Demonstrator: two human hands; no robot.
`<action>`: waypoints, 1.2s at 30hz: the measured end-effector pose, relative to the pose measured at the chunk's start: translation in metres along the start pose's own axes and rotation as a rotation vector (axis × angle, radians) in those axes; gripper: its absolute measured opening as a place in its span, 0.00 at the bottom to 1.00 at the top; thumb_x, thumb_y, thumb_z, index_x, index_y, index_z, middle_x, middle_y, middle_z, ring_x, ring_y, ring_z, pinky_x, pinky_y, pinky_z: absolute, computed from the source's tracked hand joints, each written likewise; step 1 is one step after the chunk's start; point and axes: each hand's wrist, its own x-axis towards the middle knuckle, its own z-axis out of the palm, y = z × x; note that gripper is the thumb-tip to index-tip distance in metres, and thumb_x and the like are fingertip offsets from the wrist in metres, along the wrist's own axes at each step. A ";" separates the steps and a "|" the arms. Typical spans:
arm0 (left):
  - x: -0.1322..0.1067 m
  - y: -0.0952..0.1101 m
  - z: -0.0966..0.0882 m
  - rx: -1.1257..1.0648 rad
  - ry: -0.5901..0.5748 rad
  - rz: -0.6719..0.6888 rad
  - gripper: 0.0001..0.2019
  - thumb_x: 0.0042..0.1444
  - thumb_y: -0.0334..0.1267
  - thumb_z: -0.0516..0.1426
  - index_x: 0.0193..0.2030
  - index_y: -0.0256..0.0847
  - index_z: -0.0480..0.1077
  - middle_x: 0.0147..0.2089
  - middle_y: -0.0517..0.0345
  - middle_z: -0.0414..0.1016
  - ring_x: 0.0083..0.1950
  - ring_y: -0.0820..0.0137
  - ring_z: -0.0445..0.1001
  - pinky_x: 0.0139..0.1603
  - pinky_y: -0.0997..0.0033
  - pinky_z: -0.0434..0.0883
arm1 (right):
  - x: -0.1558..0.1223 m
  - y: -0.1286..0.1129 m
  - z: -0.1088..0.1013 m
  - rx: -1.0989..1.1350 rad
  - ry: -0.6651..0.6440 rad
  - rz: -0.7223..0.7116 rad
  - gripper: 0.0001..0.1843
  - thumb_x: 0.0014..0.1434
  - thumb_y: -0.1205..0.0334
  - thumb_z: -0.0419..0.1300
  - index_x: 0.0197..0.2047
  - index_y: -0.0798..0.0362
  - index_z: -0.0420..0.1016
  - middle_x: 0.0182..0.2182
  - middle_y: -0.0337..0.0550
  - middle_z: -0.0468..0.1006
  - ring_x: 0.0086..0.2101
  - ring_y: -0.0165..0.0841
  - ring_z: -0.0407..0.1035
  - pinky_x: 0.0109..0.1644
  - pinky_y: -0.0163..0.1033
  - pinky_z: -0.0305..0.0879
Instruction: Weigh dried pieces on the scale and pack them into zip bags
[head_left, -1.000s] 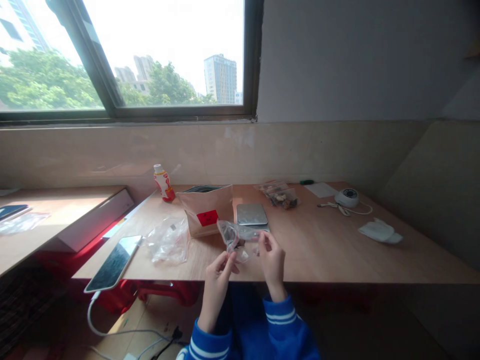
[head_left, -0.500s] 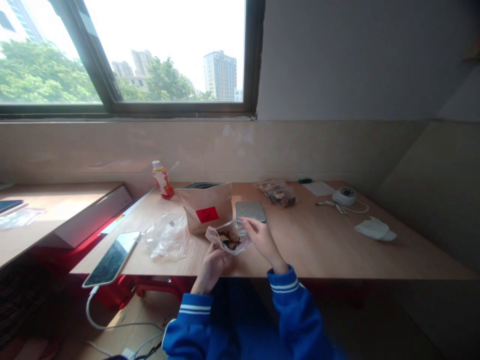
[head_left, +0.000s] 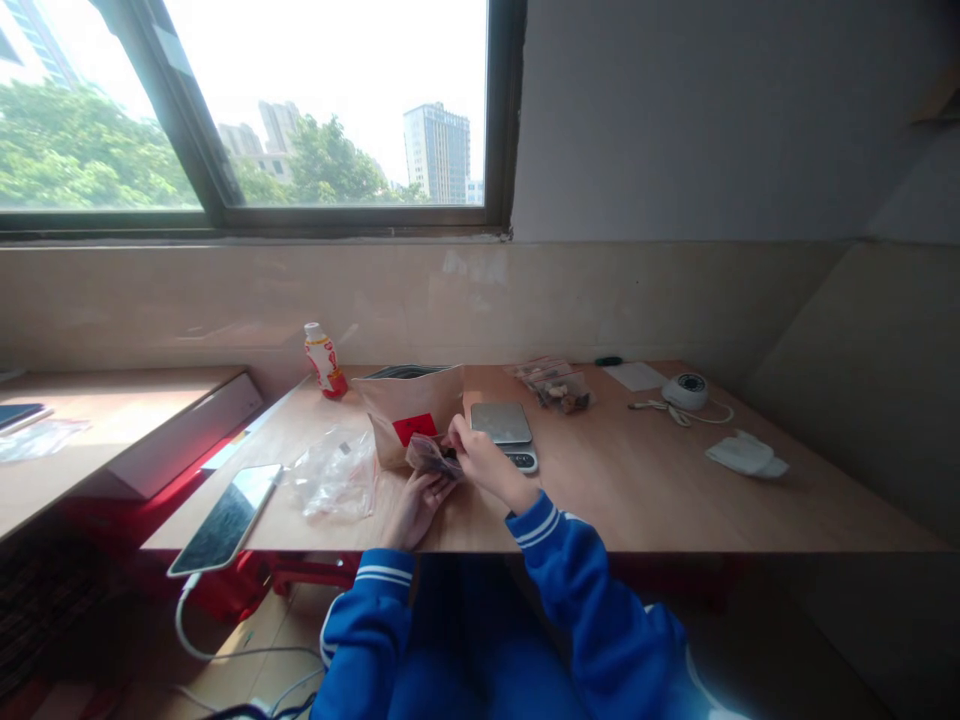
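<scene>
- Just below the frame's centre, the left hand [head_left: 418, 503] holds a small clear bag [head_left: 424, 453] from beneath, fingers curled round its lower part.
- The right hand [head_left: 480, 455] reaches to that bag's mouth, fingers bunched close together (whether they grip the plastic or the dark pieces inside, I cannot tell).
- Right behind the bag, at centre, stands an open brown pouch [head_left: 405, 393] with a red label [head_left: 409, 427].
- A scale [head_left: 501, 423] lies just right of the pouch, partly hidden by the right hand.
- Lower left of centre: a crumpled clear bag [head_left: 334, 480], with a phone [head_left: 226, 520] farther left.
</scene>
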 end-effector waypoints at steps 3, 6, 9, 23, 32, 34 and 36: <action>0.003 -0.001 -0.006 -0.029 0.009 -0.032 0.11 0.50 0.26 0.57 0.39 0.43 0.72 0.41 0.55 0.79 0.46 0.64 0.77 0.57 0.61 0.69 | 0.005 0.011 0.007 -0.012 -0.055 0.024 0.10 0.56 0.75 0.55 0.40 0.54 0.68 0.32 0.42 0.76 0.33 0.34 0.72 0.37 0.35 0.65; 0.005 0.000 -0.007 -0.035 0.033 -0.046 0.14 0.49 0.25 0.57 0.42 0.43 0.71 0.40 0.55 0.78 0.44 0.65 0.77 0.57 0.62 0.69 | 0.007 0.020 0.015 -0.018 -0.133 -0.072 0.14 0.55 0.73 0.59 0.45 0.54 0.71 0.43 0.47 0.78 0.44 0.38 0.72 0.47 0.38 0.65; 0.005 -0.001 -0.005 -0.057 0.079 -0.041 0.17 0.49 0.25 0.58 0.46 0.44 0.69 0.41 0.56 0.78 0.43 0.67 0.77 0.57 0.63 0.69 | 0.013 0.027 0.025 -0.059 -0.202 -0.135 0.19 0.56 0.71 0.58 0.52 0.55 0.70 0.48 0.51 0.77 0.47 0.40 0.71 0.51 0.40 0.65; 0.004 -0.002 -0.008 -0.057 0.075 -0.052 0.10 0.51 0.25 0.57 0.38 0.42 0.71 0.40 0.54 0.78 0.45 0.65 0.77 0.57 0.62 0.68 | 0.031 0.011 0.022 -0.153 -0.294 -0.160 0.07 0.56 0.68 0.59 0.39 0.56 0.77 0.38 0.49 0.81 0.38 0.38 0.74 0.42 0.36 0.65; 0.001 0.002 -0.003 -0.058 0.046 -0.066 0.12 0.49 0.28 0.61 0.42 0.39 0.71 0.42 0.51 0.78 0.43 0.67 0.77 0.51 0.68 0.72 | 0.012 -0.008 -0.016 -0.007 -0.264 -0.110 0.19 0.53 0.77 0.57 0.46 0.55 0.77 0.42 0.46 0.81 0.40 0.36 0.74 0.42 0.34 0.65; 0.000 0.003 -0.002 -0.060 0.048 -0.080 0.12 0.49 0.28 0.61 0.42 0.38 0.71 0.42 0.51 0.78 0.42 0.67 0.78 0.50 0.68 0.72 | 0.010 -0.011 -0.023 0.006 -0.275 -0.065 0.18 0.53 0.76 0.57 0.46 0.55 0.78 0.41 0.46 0.81 0.39 0.36 0.75 0.43 0.35 0.65; -0.001 0.004 -0.002 -0.063 0.051 -0.090 0.13 0.50 0.28 0.60 0.43 0.38 0.71 0.42 0.52 0.78 0.42 0.67 0.78 0.50 0.67 0.72 | 0.010 -0.014 -0.030 0.030 -0.289 -0.045 0.18 0.52 0.76 0.58 0.45 0.55 0.78 0.40 0.45 0.81 0.40 0.36 0.75 0.44 0.35 0.66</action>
